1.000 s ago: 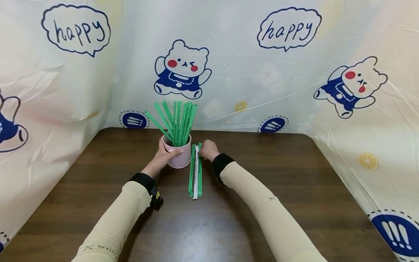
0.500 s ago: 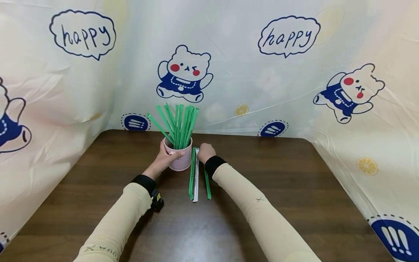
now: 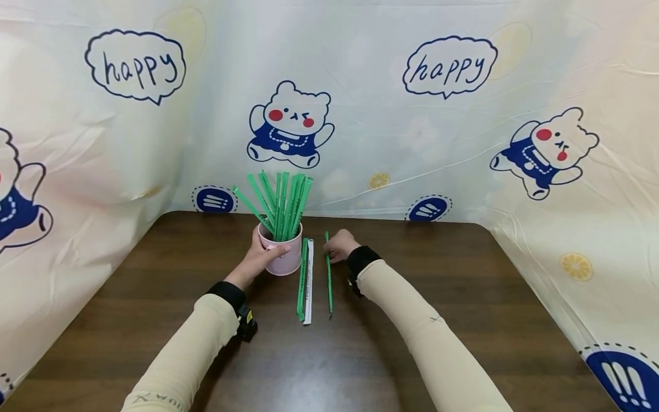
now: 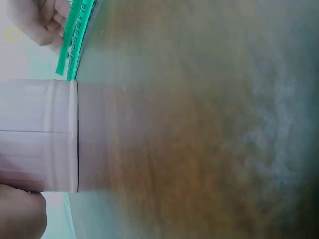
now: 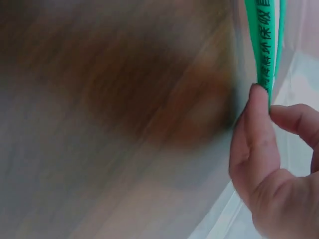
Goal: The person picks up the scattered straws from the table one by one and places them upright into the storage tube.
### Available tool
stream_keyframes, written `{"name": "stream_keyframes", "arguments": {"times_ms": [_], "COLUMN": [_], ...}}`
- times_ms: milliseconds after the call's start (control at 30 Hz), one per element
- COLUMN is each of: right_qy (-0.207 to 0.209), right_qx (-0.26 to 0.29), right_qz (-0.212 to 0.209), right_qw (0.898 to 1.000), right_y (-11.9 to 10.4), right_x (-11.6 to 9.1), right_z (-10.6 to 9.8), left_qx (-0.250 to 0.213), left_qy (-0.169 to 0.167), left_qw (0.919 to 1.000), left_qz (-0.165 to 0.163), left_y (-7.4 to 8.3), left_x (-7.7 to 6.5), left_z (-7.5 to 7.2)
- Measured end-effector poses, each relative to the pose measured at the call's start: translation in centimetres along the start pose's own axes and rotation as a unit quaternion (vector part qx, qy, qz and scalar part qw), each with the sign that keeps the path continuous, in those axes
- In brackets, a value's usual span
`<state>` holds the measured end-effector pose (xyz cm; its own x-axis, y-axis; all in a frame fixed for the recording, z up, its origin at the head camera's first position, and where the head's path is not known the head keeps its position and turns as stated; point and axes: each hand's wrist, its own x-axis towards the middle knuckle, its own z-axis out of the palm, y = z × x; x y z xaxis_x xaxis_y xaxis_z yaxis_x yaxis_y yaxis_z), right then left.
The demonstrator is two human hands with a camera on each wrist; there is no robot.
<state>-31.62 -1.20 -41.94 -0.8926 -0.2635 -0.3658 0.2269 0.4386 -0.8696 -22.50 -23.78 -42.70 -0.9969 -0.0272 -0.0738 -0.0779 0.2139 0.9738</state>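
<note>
A pink cup stands upright on the table, full of several green-wrapped straws that fan out above its rim. My left hand grips the cup from its left side, the thumb across its front. To the cup's right, my right hand pinches one green-wrapped straw near its far end. The right wrist view shows thumb and fingers closing on the printed green wrapper. Between cup and right hand lie a green-wrapped straw and a white-wrapped straw, side by side.
The brown wooden table carries all of this. Behind and beside it hangs a pale curtain printed with bears and the word "happy". Both forearms reach in from the front edge.
My right hand has pinched the rightmost green straw and drawn it rightward, away from the other two. The left hand has stayed on the cup. The head view has tilted slightly up.
</note>
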Motion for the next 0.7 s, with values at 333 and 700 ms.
{"name": "stream_keyframes", "arguments": {"times_ms": [333, 700], "right_qy": [0.006, 0.081], "right_qx": [0.099, 0.118], "right_qz": [-0.061, -0.126], "right_qw": [0.993, 0.982], "right_y": [1.1, -0.9], "right_x": [-0.5, -2.2], "right_z": [-6.0, -11.1], "left_qx": [-0.006, -0.001], "left_qy": [-0.005, -0.008], "left_qw": [0.9998, 0.9999], "left_qz": [0.016, 0.007], "left_y": [0.0, -0.1], "left_x": [0.4, 0.6], "left_z": [0.0, 0.3]}}
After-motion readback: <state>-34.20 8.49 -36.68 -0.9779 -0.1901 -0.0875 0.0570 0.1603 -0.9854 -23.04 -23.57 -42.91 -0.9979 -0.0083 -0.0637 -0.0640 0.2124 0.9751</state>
